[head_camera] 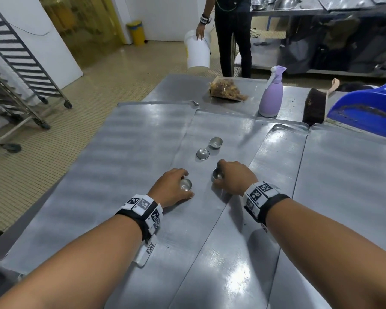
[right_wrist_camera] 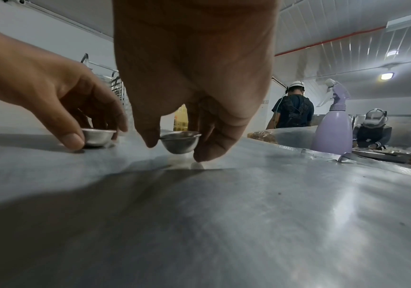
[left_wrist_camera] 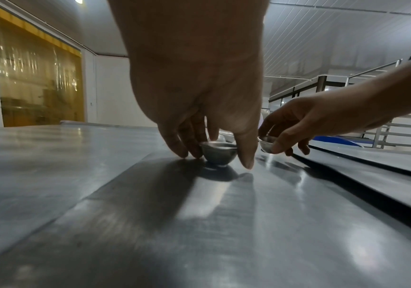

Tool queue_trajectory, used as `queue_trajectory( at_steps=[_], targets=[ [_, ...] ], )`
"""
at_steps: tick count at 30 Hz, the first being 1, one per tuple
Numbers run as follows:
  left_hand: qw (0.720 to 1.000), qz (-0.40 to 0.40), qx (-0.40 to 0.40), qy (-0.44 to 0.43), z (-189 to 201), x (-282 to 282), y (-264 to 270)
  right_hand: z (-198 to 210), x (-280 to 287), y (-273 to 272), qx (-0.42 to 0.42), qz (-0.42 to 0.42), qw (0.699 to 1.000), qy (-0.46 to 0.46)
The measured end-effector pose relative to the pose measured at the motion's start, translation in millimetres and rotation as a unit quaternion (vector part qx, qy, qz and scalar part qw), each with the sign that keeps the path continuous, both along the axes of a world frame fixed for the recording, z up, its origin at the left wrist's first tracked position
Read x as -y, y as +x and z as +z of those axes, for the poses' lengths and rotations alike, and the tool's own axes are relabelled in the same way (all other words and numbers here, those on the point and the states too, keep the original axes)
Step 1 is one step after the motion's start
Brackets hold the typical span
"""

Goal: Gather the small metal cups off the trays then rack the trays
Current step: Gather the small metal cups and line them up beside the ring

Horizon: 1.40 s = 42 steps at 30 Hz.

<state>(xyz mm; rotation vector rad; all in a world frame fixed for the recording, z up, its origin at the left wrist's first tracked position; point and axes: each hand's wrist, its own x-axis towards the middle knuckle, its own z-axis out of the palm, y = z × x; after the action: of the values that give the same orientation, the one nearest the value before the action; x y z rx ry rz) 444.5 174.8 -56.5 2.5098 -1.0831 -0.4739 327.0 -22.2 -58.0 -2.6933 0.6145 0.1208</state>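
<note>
Several flat metal trays [head_camera: 143, 134] overlap on a steel table. Four small metal cups are on the middle tray. My left hand [head_camera: 179, 186] curls round one upright cup [head_camera: 186, 184], thumb on the near side and fingers on the far side; this cup [left_wrist_camera: 219, 154] sits on the tray. My right hand [head_camera: 223, 175] pinches a second cup [head_camera: 217, 174]; in the right wrist view that cup [right_wrist_camera: 180, 143] is tilted, held between thumb and fingers just off the tray. Beyond the hands lie an upside-down cup [head_camera: 202, 154] and an upright one [head_camera: 216, 142].
A purple spray bottle [head_camera: 271, 97], a bag of brown scraps [head_camera: 226, 89], a brush [head_camera: 314, 108] and a blue dustpan [head_camera: 366, 108] stand behind the trays. A wheeled tray rack [head_camera: 20, 74] is on the left. Another person holds a white bucket [head_camera: 197, 50] beyond the table.
</note>
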Motion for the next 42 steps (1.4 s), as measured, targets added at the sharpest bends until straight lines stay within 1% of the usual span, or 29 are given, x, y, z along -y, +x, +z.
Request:
queue_trajectory(
  at_steps=[4, 8, 12, 15, 18, 21, 24, 28, 33, 37, 42],
  targets=[
    [0.999, -0.011, 0.02, 0.026, 8.3, -4.3, -17.4, 10.7, -20.7, -24.5, 0.027, -0.008, 0.999, 0.042],
    [1.0, -0.023, 0.004, -0.005, 24.8, -9.2, -51.0, 26.7, -46.6, -63.5, 0.048, -0.038, 0.996, 0.061],
    [0.997, -0.063, -0.023, -0.039, 47.1, -15.4, -100.0, 48.7, -73.1, -126.0, 0.064, -0.109, 0.99, 0.067],
    [0.995, -0.088, -0.027, -0.049, 61.1, -16.1, -138.4, 66.5, -87.7, -176.9, 0.074, -0.162, 0.982, 0.062],
    [0.99, -0.126, -0.026, -0.06, 74.1, -10.9, -179.5, 75.8, -96.3, -226.0, 0.077, -0.208, 0.974, 0.052],
    [0.982, -0.168, -0.03, -0.082, 78.1, -3.0, -225.6, 78.6, -104.1, -274.6, 0.085, -0.246, 0.964, 0.057],
    [0.974, -0.209, -0.029, -0.079, 74.9, 7.9, -279.5, 77.9, -109.0, -328.4, 0.096, -0.29, 0.951, 0.058],
    [0.968, -0.228, -0.052, -0.086, 66.7, 26.5, -345.4, 72.1, -108.2, -401.1, 0.097, -0.344, 0.932, 0.062],
    [0.957, -0.274, -0.051, -0.08, 58.6, 56.9, -440.0, 68.1, -97.0, -506.7, 0.08, -0.399, 0.911, 0.067],
    [0.946, -0.306, -0.06, -0.086, 53.6, 84.3, -533.5, 63.9, -79.5, -602.3, 0.075, -0.439, 0.893, 0.068],
    [0.936, -0.334, -0.067, -0.087, 44.7, 112.6, -632.9, 52.8, -57.6, -698.8, 0.087, -0.462, 0.88, 0.069]
  ],
)
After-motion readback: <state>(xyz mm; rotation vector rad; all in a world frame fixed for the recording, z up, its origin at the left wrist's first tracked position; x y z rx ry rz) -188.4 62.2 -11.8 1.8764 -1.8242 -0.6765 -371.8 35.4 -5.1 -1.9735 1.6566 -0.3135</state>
